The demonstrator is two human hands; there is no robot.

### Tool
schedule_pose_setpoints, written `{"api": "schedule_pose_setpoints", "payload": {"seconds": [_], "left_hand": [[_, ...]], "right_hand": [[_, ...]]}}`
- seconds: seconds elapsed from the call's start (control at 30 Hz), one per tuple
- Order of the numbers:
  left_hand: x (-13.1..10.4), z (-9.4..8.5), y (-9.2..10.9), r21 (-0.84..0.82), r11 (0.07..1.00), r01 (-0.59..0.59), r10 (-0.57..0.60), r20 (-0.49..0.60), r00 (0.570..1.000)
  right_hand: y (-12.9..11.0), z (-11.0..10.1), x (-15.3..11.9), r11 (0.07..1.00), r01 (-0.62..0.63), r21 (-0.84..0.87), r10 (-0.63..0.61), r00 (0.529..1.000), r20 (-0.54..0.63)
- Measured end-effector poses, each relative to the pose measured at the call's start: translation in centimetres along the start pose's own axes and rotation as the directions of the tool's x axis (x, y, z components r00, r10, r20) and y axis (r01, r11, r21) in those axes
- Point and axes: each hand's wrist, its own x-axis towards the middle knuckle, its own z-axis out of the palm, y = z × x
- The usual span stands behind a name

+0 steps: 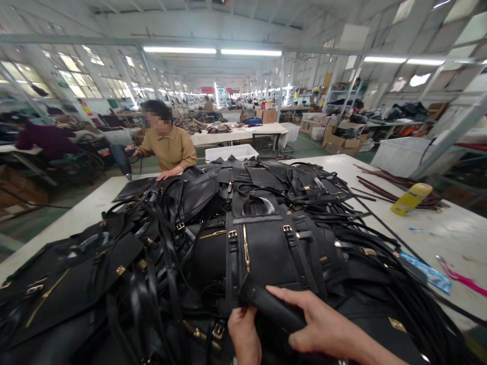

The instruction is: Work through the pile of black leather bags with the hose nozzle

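Low in the picture, my right hand [323,324] grips a curved black leather bag part [272,306], thumb beneath and fingers along its top. My left hand [245,334] pinches the near left end of the same part with closed fingers. Whether this part belongs to a whole bag below is hidden. Just beyond it lies a black leather bag [270,251] with gold buckles, a gold zip [246,248] and a top handle. Around both hands spreads a heap of similar black bags [87,274] with long straps [169,274].
Across the white table [464,233], a person in a tan jacket [177,147] holds a dark hand tool [120,159] over a black panel [133,188]. At right lie a yellow bottle [411,198], brown straps [376,188], a blue packet [429,274] and a pink-handled tool [466,279].
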Motion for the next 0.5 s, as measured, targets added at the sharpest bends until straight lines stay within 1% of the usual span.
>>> {"api": "schedule_pose_setpoints", "payload": {"seconds": [0.07,0.13,0.2,0.3,0.4,0.5], "left_hand": [[-0.5,0.2,0.1,0.019,0.999,0.036,-0.037,0.024,0.999],[-1.1,0.4,0.6,-0.018,0.999,0.043,-0.042,0.035,0.998],[-1.4,0.4,1.6,-0.098,0.995,0.013,-0.010,0.029,1.000],[-1.0,-0.2,3.0,-0.156,0.987,-0.046,0.046,-0.005,0.999],[-0.2,-1.2,3.3,-0.103,0.990,-0.095,0.089,-0.058,0.994],[0.2,-1.8,2.4,-0.021,0.994,-0.107,0.105,-0.082,0.991]], "right_hand": [[-0.6,0.4,1.3,1.000,0.007,0.022,-0.007,1.000,-0.019],[-1.4,0.5,2.1,0.998,0.012,0.059,-0.009,0.999,-0.049],[-2.2,0.3,2.0,0.997,0.012,0.081,-0.007,0.998,-0.063],[-3.0,-0.2,0.8,0.999,-0.027,0.032,0.028,0.999,-0.026],[-3.2,0.2,-0.2,0.997,-0.070,-0.015,0.071,0.996,0.047],[-2.9,1.6,0.5,0.999,-0.045,-0.027,0.047,0.994,0.094]]}}
